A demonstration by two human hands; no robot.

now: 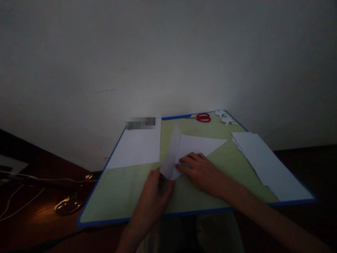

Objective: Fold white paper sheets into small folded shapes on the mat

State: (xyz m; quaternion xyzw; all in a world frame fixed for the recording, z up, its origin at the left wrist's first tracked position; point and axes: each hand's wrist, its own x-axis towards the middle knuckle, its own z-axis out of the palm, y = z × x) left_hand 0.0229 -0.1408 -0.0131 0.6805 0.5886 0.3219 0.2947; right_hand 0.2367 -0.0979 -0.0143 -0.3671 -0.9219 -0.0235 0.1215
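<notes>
A sheet of white paper (195,143) lies in the middle of the green table, with a pointed corner to the right and a flap standing up along a crease on its left side. My left hand (155,192) grips the near left edge of that flap between thumb and fingers. On the paper's near part rests my right hand (198,170), fingers bent and pressed against the sheet close to the crease. Whether the right fingers pinch any paper cannot be made out.
The green table (126,196) has a blue rim and stands against a wall. White sheets (137,146) lie at left, a stack of paper (268,161) at right. Red-handled scissors (202,117) and small folded paper pieces (226,119) are at the back. White cables (47,179) run at left.
</notes>
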